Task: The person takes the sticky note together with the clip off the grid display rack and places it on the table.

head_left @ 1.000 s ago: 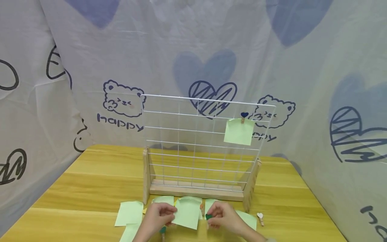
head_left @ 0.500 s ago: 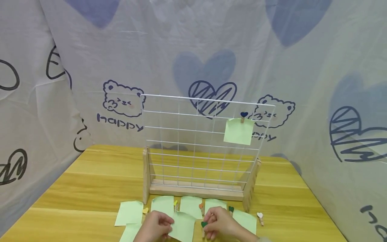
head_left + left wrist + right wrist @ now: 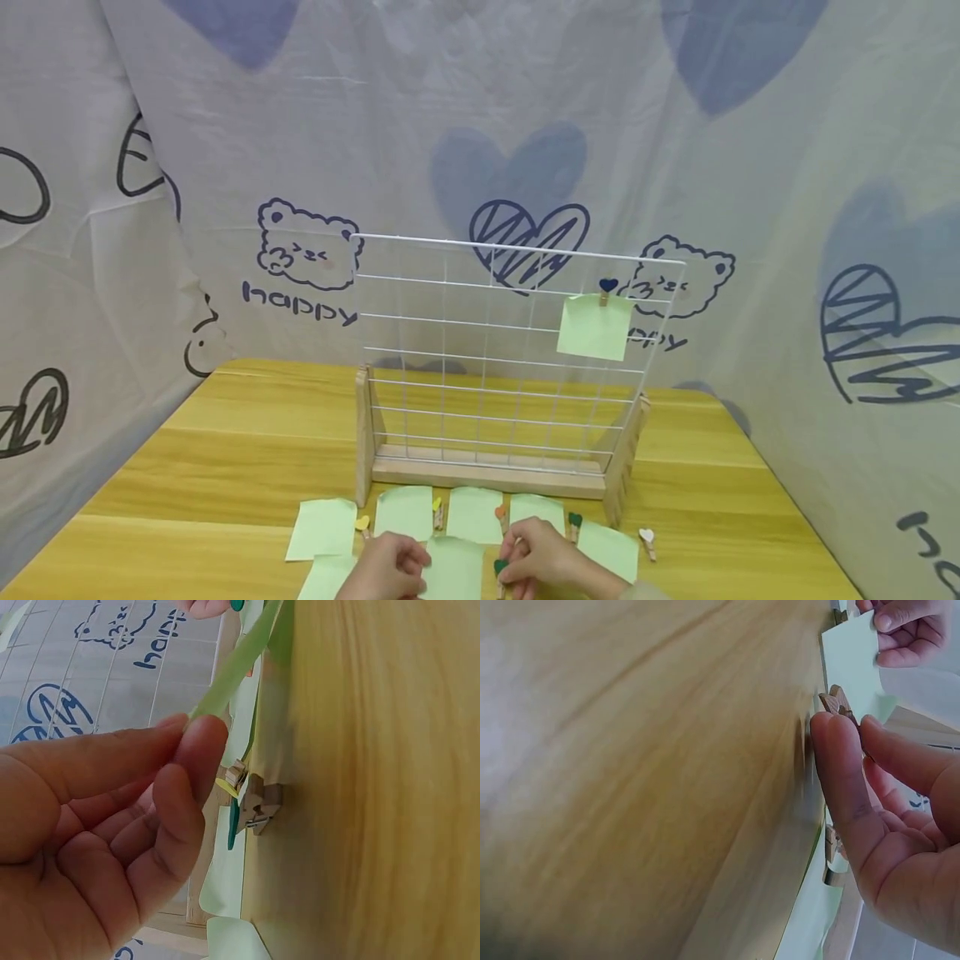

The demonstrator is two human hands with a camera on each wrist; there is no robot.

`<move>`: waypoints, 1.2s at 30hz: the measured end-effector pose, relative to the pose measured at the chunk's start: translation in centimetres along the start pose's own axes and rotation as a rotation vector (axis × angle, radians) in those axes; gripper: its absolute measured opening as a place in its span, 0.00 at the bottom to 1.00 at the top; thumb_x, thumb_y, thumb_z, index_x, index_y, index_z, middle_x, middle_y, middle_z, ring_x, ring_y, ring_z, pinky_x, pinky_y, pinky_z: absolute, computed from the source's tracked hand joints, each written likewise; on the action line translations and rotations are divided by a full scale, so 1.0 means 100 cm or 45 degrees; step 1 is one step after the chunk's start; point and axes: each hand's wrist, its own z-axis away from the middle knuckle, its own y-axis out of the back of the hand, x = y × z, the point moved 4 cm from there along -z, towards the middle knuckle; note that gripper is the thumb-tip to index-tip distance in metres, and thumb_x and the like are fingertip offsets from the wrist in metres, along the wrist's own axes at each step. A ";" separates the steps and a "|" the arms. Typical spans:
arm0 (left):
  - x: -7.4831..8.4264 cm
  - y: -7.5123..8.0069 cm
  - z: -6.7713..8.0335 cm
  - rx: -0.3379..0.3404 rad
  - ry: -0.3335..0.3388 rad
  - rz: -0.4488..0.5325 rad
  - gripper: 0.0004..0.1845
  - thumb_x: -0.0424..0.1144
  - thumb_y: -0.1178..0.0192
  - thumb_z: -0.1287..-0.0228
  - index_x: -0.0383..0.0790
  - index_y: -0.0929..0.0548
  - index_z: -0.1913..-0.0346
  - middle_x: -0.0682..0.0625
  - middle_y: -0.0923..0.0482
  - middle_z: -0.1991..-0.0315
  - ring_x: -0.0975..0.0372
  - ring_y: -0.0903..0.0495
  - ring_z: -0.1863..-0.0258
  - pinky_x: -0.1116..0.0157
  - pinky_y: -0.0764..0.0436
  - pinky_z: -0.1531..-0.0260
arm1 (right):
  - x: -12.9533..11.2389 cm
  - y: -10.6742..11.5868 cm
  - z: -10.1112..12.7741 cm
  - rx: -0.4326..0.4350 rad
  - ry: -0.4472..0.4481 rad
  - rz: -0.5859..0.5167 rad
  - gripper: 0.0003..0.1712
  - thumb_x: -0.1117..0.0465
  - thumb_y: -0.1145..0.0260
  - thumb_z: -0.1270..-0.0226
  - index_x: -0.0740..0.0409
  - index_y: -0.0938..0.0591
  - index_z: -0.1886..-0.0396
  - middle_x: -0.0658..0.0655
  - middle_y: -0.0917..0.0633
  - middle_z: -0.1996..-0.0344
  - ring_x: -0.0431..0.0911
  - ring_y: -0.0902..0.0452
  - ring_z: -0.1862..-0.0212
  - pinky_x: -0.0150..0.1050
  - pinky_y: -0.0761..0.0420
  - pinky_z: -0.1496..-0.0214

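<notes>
Down low over the grained wooden counter (image 3: 225, 467), our left hand (image 3: 386, 571) pinches a thin, square pale-green paper note (image 3: 453, 571). Our right hand (image 3: 543, 562) has its grip on a small wooden clip (image 3: 500, 575) topped with a dark-green heart, at the note's right edge.

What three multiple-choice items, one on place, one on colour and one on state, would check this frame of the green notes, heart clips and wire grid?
1. Where does the pale green paper note pinned to the white wire grid panel hang?
A. upper right
B. lower left
C. centre

2. What colour is the heart on the wooden clip that pins that note?
A. yellow
B. dark blue
C. white

3. What is the left hand doing?
A. lying flat on the wooden table
B. gripping the grid
C. pinching a pale green paper note

Answers: 1 A, the pinned note sits near the grid's upper right corner. 2 B, the heart clip at its top edge is dark blue. 3 C, the left hand holds the note between thumb and fingers.
</notes>
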 end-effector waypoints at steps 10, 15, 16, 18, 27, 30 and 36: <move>-0.002 -0.003 0.002 -0.048 0.084 -0.045 0.07 0.21 0.41 0.55 0.27 0.21 0.69 0.52 0.28 0.80 0.62 0.28 0.78 0.65 0.26 0.76 | 0.003 -0.002 -0.001 0.019 0.038 0.058 0.08 0.75 0.33 0.53 0.64 0.24 0.78 0.53 0.22 0.88 0.35 0.30 0.90 0.25 0.31 0.89; -0.003 -0.004 0.000 -0.090 0.083 -0.055 0.06 0.22 0.42 0.54 0.26 0.21 0.69 0.50 0.28 0.80 0.63 0.28 0.78 0.65 0.26 0.76 | 0.004 -0.002 -0.001 0.021 0.035 0.075 0.07 0.75 0.33 0.53 0.64 0.24 0.78 0.50 0.24 0.90 0.34 0.32 0.91 0.23 0.34 0.90; -0.003 -0.004 0.000 -0.097 0.081 -0.060 0.06 0.22 0.42 0.53 0.26 0.21 0.69 0.50 0.27 0.80 0.63 0.28 0.78 0.65 0.26 0.76 | 0.004 -0.002 -0.001 0.019 0.036 0.080 0.07 0.75 0.33 0.53 0.64 0.24 0.78 0.50 0.24 0.90 0.34 0.33 0.91 0.23 0.34 0.90; -0.003 -0.003 0.000 -0.115 0.082 -0.071 0.05 0.21 0.42 0.53 0.25 0.21 0.69 0.50 0.26 0.79 0.62 0.27 0.77 0.64 0.25 0.75 | 0.004 -0.002 -0.001 0.018 0.040 0.089 0.06 0.74 0.33 0.52 0.64 0.23 0.78 0.50 0.23 0.90 0.34 0.32 0.91 0.23 0.34 0.90; -0.003 -0.001 -0.002 -0.138 0.100 -0.127 0.05 0.24 0.40 0.50 0.23 0.21 0.69 0.46 0.22 0.77 0.58 0.23 0.75 0.61 0.23 0.73 | 0.004 0.000 -0.002 0.039 0.032 0.096 0.06 0.74 0.33 0.52 0.64 0.23 0.77 0.57 0.21 0.88 0.35 0.30 0.90 0.25 0.30 0.89; -0.001 0.000 -0.001 -0.124 0.117 -0.116 0.06 0.24 0.41 0.50 0.22 0.21 0.67 0.46 0.22 0.76 0.57 0.23 0.74 0.60 0.22 0.72 | 0.003 0.002 -0.002 0.060 0.018 0.109 0.06 0.72 0.33 0.51 0.63 0.23 0.78 0.56 0.22 0.88 0.36 0.31 0.91 0.27 0.30 0.90; 0.008 0.003 -0.001 -0.097 0.001 -0.162 0.07 0.22 0.43 0.51 0.23 0.21 0.66 0.48 0.23 0.77 0.59 0.24 0.75 0.61 0.23 0.73 | -0.002 0.007 -0.002 0.121 0.056 0.207 0.06 0.70 0.34 0.48 0.62 0.23 0.78 0.54 0.23 0.90 0.35 0.31 0.91 0.30 0.29 0.90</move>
